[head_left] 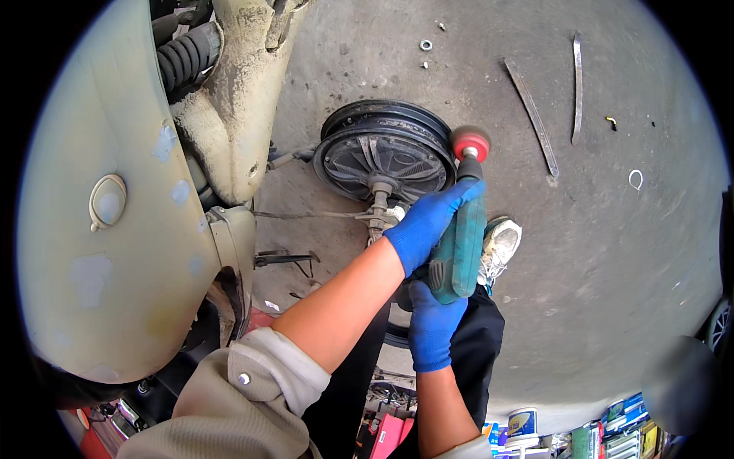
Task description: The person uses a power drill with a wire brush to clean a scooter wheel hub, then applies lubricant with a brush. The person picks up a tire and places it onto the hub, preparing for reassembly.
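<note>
Both of my hands wear blue gloves and hold a green power drill [469,249]. My left hand [432,218] wraps round the drill's front part, behind the dark chuck. At the rear end, my right hand [437,325] is closed round the grip, its fingers partly hidden. A round red attachment [469,142], blurred at its far edge, sits in the chuck. It is at the right side of the black wheel rim [440,130]; I cannot tell whether they touch. The wheel has a dark hub [359,168] with an axle [380,197] and a cable.
A worn cream scooter body [130,229] fills the left side. Two metal tire levers [531,118] [576,88], a nut [426,45] and a white ring [635,179] lie on the concrete floor. My shoe [501,245] is beside the drill. Boxes and a tub [523,423] stand at the lower right.
</note>
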Motion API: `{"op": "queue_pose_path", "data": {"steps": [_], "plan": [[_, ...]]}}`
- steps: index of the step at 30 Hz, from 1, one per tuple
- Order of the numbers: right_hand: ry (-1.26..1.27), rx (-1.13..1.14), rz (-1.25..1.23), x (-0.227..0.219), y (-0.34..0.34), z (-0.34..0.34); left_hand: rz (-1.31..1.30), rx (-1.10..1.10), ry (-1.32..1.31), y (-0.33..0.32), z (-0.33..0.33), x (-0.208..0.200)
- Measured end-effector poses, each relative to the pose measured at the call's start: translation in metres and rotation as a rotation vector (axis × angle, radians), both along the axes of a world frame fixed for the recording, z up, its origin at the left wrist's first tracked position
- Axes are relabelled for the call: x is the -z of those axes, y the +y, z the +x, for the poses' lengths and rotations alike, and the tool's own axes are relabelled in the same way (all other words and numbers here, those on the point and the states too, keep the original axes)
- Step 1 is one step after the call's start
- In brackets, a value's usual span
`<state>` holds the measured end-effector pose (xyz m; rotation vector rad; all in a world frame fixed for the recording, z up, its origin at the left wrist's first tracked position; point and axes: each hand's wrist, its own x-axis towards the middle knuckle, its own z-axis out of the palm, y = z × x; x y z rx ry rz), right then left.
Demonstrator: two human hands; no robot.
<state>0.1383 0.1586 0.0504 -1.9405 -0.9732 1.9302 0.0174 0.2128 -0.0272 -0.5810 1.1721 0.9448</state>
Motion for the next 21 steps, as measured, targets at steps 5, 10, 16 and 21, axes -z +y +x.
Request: {"op": "queue_pose_path", "data": {"steps": [5, 10, 16, 21], "plan": [[0.011, -0.204, 0.124, -0.016, 0.008, -0.028, 0.115, -0.243, -0.052, -0.007, -0.036, -0.024], [0.138, -0.331, 0.149, -0.035, 0.011, -0.073, 0.165, -0.361, -0.067, -0.038, -0.083, -0.043], [0.109, -0.334, 0.253, -0.032, 0.009, -0.071, 0.177, -0.384, -0.071, -0.033, -0.078, -0.047], [-0.046, -0.308, 0.256, -0.03, 0.022, -0.044, 0.205, -0.324, -0.182, -0.01, -0.045, -0.03]]}}
